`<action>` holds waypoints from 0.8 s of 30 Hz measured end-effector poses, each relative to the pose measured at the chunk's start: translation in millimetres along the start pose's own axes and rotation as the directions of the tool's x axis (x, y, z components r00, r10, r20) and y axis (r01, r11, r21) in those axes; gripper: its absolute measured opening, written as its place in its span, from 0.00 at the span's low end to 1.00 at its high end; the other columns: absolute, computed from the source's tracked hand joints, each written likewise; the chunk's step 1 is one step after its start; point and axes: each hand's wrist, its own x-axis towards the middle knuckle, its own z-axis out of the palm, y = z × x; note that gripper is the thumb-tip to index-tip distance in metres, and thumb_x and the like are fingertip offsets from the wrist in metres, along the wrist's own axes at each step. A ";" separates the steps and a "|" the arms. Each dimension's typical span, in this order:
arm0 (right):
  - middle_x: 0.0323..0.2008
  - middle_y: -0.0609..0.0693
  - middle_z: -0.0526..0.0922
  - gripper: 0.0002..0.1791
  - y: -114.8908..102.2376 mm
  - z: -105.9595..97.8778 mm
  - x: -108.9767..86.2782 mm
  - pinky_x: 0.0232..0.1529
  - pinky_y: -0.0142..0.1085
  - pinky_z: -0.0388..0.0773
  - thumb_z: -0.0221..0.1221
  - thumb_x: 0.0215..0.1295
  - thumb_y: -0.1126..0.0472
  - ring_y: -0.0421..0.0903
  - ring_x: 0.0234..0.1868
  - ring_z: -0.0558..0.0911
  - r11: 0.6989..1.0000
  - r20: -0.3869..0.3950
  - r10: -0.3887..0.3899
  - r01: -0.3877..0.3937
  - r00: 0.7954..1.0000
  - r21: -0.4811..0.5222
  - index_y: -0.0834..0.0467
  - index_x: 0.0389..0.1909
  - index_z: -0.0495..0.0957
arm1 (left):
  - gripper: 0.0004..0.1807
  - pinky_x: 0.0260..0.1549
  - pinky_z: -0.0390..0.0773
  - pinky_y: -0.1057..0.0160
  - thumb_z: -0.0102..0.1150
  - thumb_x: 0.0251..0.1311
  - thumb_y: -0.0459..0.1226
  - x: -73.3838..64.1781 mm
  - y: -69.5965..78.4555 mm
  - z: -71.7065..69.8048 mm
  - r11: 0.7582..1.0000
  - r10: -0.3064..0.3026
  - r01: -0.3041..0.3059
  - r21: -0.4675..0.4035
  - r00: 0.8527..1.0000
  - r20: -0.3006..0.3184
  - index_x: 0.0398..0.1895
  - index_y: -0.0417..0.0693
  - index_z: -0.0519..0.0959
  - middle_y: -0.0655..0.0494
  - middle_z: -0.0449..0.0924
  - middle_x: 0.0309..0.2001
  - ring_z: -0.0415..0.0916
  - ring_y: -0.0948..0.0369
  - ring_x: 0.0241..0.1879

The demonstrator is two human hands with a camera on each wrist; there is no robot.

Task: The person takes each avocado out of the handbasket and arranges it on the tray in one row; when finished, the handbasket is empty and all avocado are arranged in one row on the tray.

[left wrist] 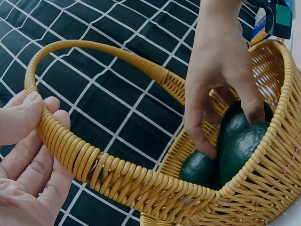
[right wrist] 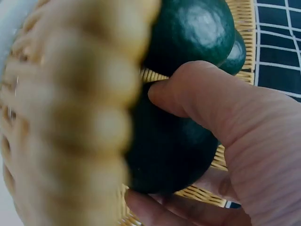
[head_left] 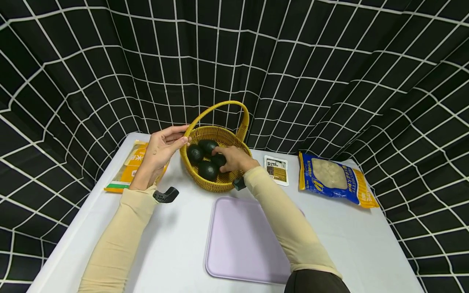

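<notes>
A yellow wicker basket [head_left: 210, 186] with a tall hoop handle [head_left: 246, 120] stands at the back of the table. Several dark green avocados lie in it, among them a front avocado [head_left: 208, 171] and a left avocado [head_left: 195, 154]. My left hand [left wrist: 35, 155] pinches the handle between thumb and fingers on its left side. Reaching in over the right rim, my right hand [head_left: 234, 158] grips another avocado [right wrist: 171, 141]. In the right wrist view the thumb lies on top of that fruit, the fingers curl beneath it, and the blurred rim covers its left part.
A lavender tray [head_left: 245, 240] lies in front of the basket, partly under the right forearm. To the right are a small white packet [head_left: 276, 170] and a blue and yellow bag [head_left: 331, 179]. An orange and yellow package [head_left: 126, 173] lies left, partly behind the left wrist.
</notes>
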 end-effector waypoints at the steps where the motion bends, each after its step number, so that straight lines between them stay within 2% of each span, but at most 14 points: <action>1: 0.61 0.54 0.81 0.33 0.5 0.5 -0.5 0.65 0.46 0.76 0.73 0.59 0.58 0.51 0.60 0.79 1.000 -0.009 0.002 -0.002 1.000 0.002 0.44 0.64 0.73 | 0.20 0.45 0.85 0.71 0.65 0.66 0.33 0.2 -0.1 0.1 1.000 0.001 -0.001 -0.004 1.000 0.002 0.61 0.42 0.81 0.54 0.87 0.45 0.87 0.64 0.41; 8: 0.61 0.54 0.80 0.33 3.6 2.7 -3.6 0.63 0.49 0.77 0.73 0.58 0.56 0.53 0.60 0.78 0.999 -0.071 0.028 -0.026 0.997 0.032 0.43 0.64 0.73 | 0.20 0.45 0.85 0.71 0.65 0.65 0.33 -0.1 0.6 0.6 1.000 -0.002 0.002 -0.007 1.000 0.001 0.61 0.43 0.80 0.57 0.87 0.44 0.87 0.64 0.41; 14: 0.59 0.55 0.81 0.34 2.7 -5.3 -12.4 0.61 0.48 0.78 0.72 0.58 0.56 0.53 0.58 0.79 0.997 -0.112 0.035 -0.027 0.993 0.069 0.44 0.65 0.72 | 0.21 0.47 0.84 0.70 0.65 0.66 0.33 -0.4 1.6 1.4 1.000 -0.005 0.005 0.007 1.000 0.006 0.62 0.44 0.80 0.57 0.87 0.45 0.87 0.62 0.42; 18: 0.57 0.56 0.82 0.34 1.6 -9.8 -18.5 0.58 0.47 0.80 0.72 0.57 0.55 0.53 0.55 0.81 0.997 -0.140 0.037 -0.027 0.989 0.071 0.46 0.65 0.73 | 0.21 0.48 0.84 0.70 0.64 0.66 0.32 -0.6 1.8 2.1 1.000 -0.015 0.015 -0.010 1.000 0.007 0.62 0.44 0.80 0.56 0.87 0.45 0.87 0.60 0.43; 24: 0.58 0.56 0.82 0.33 -2.5 -13.5 -28.2 0.60 0.48 0.79 0.73 0.57 0.55 0.55 0.58 0.80 0.996 -0.198 0.045 -0.028 0.979 0.085 0.46 0.64 0.74 | 0.20 0.49 0.84 0.70 0.62 0.67 0.31 -0.8 1.4 2.4 0.999 -0.028 0.028 -0.032 1.000 0.002 0.63 0.43 0.79 0.53 0.87 0.46 0.87 0.64 0.42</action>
